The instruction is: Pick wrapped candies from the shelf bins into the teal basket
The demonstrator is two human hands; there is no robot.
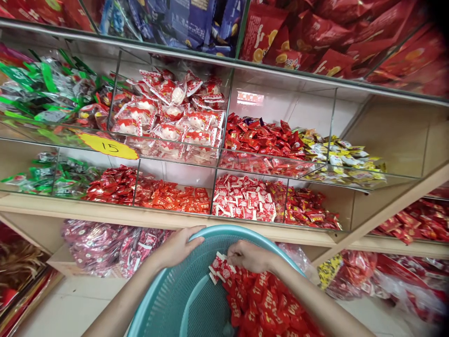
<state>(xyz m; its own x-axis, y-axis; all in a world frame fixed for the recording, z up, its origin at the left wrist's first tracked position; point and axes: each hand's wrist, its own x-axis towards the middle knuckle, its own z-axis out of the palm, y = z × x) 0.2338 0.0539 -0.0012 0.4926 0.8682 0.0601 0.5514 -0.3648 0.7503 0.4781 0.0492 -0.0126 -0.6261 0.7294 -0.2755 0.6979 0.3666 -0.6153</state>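
Observation:
My left hand grips the left rim of a teal plastic mesh basket, its thumb laid over the edge. Inside the basket, my right hand is closed, with red-and-white wrapped candies at its fingertips. Below and right of it lies a heap of red wrapped candies with pale lettering, partly covered by my right forearm. A curved teal piece shows in the left part of the basket. Just beyond the basket, a clear shelf bin holds a pile of matching red-and-white candies.
A wooden shelf edge runs just behind the basket. Above are clear-walled bins of candy and a yellow price tag reading 15. Bagged candies sit under the shelf at left, and more bags at right. A slanted wooden panel stands right.

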